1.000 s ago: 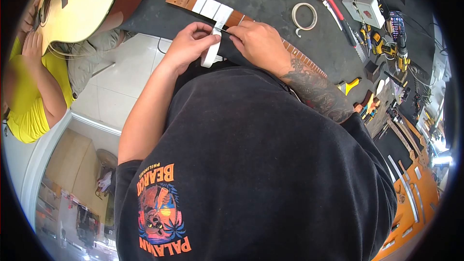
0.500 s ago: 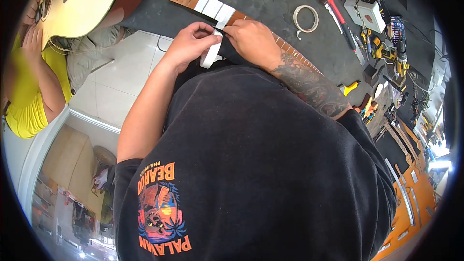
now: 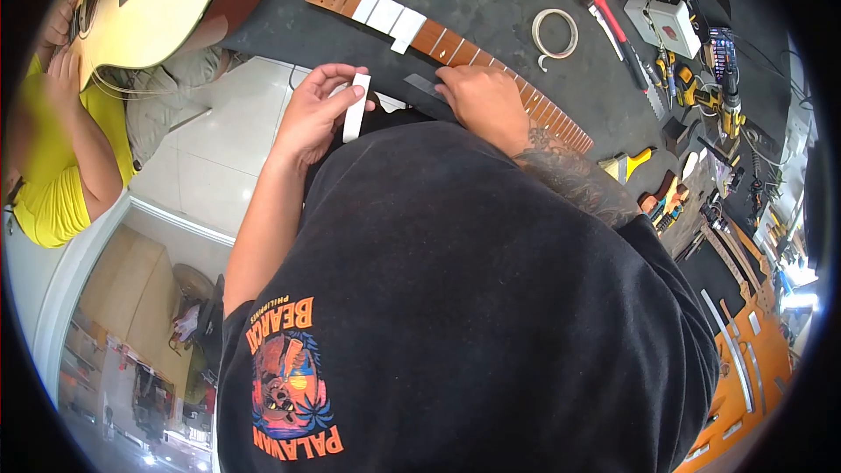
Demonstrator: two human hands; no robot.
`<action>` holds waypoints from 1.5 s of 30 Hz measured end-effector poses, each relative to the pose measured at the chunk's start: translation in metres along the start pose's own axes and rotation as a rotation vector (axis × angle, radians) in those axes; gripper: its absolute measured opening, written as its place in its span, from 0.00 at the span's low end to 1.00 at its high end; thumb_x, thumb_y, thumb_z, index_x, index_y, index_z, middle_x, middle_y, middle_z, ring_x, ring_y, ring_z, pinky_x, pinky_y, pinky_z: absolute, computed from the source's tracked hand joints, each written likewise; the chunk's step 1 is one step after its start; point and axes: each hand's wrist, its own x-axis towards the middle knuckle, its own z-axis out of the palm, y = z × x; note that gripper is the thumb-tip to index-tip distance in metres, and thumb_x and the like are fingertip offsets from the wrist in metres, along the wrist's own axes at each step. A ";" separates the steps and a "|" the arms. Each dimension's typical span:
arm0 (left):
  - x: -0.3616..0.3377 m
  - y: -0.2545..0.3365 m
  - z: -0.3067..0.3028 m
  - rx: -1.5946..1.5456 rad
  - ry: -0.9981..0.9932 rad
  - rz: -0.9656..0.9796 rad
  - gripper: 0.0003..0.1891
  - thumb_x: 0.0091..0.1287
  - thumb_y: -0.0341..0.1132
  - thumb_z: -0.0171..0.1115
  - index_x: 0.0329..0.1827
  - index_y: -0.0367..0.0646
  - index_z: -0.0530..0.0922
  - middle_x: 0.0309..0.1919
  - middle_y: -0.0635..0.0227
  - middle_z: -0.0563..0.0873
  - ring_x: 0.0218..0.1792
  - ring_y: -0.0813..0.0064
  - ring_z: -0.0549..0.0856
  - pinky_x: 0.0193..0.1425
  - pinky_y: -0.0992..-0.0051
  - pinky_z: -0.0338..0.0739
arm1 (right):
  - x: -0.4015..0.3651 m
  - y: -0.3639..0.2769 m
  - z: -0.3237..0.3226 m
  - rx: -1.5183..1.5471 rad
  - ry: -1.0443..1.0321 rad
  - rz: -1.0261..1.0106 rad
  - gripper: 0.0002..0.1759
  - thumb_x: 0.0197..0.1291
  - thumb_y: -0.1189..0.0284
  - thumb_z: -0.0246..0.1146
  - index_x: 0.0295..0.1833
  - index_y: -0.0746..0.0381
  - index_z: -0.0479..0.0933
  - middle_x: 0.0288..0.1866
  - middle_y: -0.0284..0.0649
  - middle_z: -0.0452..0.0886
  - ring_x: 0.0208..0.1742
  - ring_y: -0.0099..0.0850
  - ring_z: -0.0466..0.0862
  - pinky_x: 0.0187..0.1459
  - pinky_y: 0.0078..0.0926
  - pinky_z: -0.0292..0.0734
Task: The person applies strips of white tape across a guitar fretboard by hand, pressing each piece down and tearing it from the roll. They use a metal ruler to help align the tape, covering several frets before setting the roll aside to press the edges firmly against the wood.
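My left hand (image 3: 322,112) grips a roll of white masking tape (image 3: 356,105) on edge, between thumb and fingers. In my right hand (image 3: 484,95) is a thin grey flat blade (image 3: 422,82), its free end pointing left; the fingers cover the rest. Both hands are on the near side of a guitar neck (image 3: 451,45) with a brown fretted fingerboard, lying on the dark bench. White tape strips (image 3: 385,14) cover several spaces between frets near one end. One strip's loose end (image 3: 402,42) hangs over the neck's near edge.
Another tape roll (image 3: 554,32) lies beyond the neck. To the right are a red-handled hammer (image 3: 604,10), a yellow-handled brush (image 3: 638,162), a drill (image 3: 729,109) and a white box (image 3: 661,22). At left, a person in a yellow shirt (image 3: 66,158) holds an acoustic guitar (image 3: 162,4).
My left hand has moved down and left with the tape roll, now separate from the strip on the neck. My right hand has shifted right and down, exposing the blade.
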 end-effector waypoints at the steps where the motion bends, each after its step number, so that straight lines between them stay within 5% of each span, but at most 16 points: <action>1: -0.001 -0.001 -0.002 -0.005 0.013 0.013 0.16 0.71 0.28 0.67 0.58 0.40 0.74 0.60 0.60 0.84 0.45 0.70 0.88 0.48 0.71 0.86 | 0.002 0.001 0.000 -0.001 0.062 -0.046 0.13 0.65 0.65 0.67 0.49 0.61 0.85 0.37 0.43 0.86 0.40 0.45 0.86 0.45 0.42 0.80; 6: -0.004 -0.006 -0.012 0.005 0.069 0.048 0.16 0.71 0.26 0.66 0.59 0.40 0.73 0.56 0.59 0.84 0.44 0.69 0.89 0.48 0.69 0.87 | 0.042 0.009 0.011 0.037 0.456 -0.122 0.22 0.62 0.60 0.70 0.56 0.63 0.82 0.47 0.40 0.84 0.50 0.43 0.82 0.51 0.42 0.78; 15: -0.014 -0.014 -0.018 -0.073 0.137 0.084 0.18 0.71 0.24 0.65 0.61 0.38 0.70 0.55 0.57 0.84 0.45 0.67 0.89 0.48 0.69 0.89 | 0.071 0.012 0.039 -0.025 0.435 -0.123 0.32 0.61 0.54 0.71 0.62 0.66 0.77 0.49 0.42 0.81 0.53 0.40 0.80 0.51 0.38 0.79; 45: -0.052 -0.057 -0.013 -0.155 0.207 0.140 0.18 0.70 0.24 0.66 0.59 0.37 0.70 0.53 0.57 0.85 0.46 0.65 0.89 0.49 0.69 0.88 | 0.073 0.010 0.062 -0.352 0.532 -0.159 0.33 0.62 0.53 0.67 0.61 0.70 0.74 0.40 0.39 0.76 0.45 0.34 0.78 0.39 0.31 0.79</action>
